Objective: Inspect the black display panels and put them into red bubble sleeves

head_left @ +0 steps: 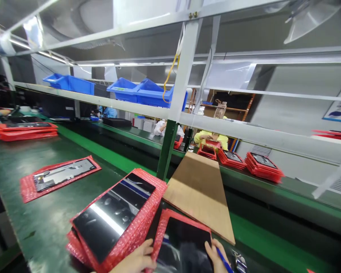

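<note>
A glossy black screen panel (184, 242) lies on red bubble wrap (165, 220) at the bottom of the view. My left hand (139, 258) grips the left edge of that wrap beside the panel. At the panel's right edge, my right hand (217, 258) has its fingers closed, with a blue pen (224, 261) held in them. Just left of the hands stands a stack of red bubble-wrap sleeves (142, 223), topped by another shiny black screen panel (116, 212). Part of both hands is cut off by the lower frame edge.
A brown board (200, 189) bridges toward the opposite bench, by a green post (167, 149). A panel with silvery parts (65, 173) lies on red wrap to the left. Red stacks (263, 167) sit across, near a person in yellow (211, 139). Blue bins (139, 91) line the shelf.
</note>
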Motion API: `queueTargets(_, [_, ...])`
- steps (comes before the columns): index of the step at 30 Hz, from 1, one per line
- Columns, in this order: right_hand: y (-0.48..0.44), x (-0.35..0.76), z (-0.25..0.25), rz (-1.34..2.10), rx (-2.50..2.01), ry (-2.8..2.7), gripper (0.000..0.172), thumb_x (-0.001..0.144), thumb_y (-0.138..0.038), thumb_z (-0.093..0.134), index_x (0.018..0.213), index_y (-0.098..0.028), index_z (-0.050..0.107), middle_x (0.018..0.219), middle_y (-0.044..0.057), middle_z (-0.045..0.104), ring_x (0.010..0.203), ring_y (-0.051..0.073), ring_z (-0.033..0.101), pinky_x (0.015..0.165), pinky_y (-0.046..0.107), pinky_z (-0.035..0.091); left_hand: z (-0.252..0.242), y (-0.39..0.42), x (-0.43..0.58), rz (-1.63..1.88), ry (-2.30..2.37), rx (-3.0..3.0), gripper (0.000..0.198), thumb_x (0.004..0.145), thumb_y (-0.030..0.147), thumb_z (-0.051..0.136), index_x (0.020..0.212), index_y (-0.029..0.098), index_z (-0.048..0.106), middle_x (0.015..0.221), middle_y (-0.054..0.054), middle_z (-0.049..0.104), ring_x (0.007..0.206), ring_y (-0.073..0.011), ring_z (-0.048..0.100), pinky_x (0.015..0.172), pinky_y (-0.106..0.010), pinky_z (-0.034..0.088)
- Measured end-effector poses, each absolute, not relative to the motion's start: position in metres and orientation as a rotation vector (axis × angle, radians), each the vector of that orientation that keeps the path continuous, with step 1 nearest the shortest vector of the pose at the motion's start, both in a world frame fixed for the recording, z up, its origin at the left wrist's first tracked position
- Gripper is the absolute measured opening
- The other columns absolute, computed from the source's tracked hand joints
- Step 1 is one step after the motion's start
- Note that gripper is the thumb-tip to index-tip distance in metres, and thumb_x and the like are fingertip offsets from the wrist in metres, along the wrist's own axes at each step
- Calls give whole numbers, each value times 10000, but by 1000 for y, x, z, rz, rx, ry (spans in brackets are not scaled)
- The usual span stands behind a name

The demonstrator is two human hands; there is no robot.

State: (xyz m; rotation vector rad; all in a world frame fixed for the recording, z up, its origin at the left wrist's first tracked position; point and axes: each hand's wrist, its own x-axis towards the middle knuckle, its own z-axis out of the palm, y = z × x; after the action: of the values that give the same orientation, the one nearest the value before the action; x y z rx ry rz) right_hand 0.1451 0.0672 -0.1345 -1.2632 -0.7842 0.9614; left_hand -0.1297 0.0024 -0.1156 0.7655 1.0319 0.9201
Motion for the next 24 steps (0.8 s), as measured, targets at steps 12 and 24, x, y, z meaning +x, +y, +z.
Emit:
queueTargets(12, [45, 110, -135, 990, -1078, -934, 548, 631, -306, 757, 1123, -248, 521, 1418, 81, 479, 1396, 305, 308, 1155, 457, 187, -75, 0, -121, 837, 1275, 669, 363, 500, 106, 626, 830, 228, 536, 625, 47, 518, 727, -200, 537, 655, -306, 331])
queueTargets(24, [38, 110, -131, 1080, -1013, -820, 441, 665, -338, 740, 1049, -270, 534, 1385, 59, 532, 1387, 268, 333, 1134, 430, 243, -45, 4, -105, 934, 1198, 729, 209, 519, 37, 612, 617, 197, 521, 556, 69, 460, 562, -111, 404, 561, -255, 257])
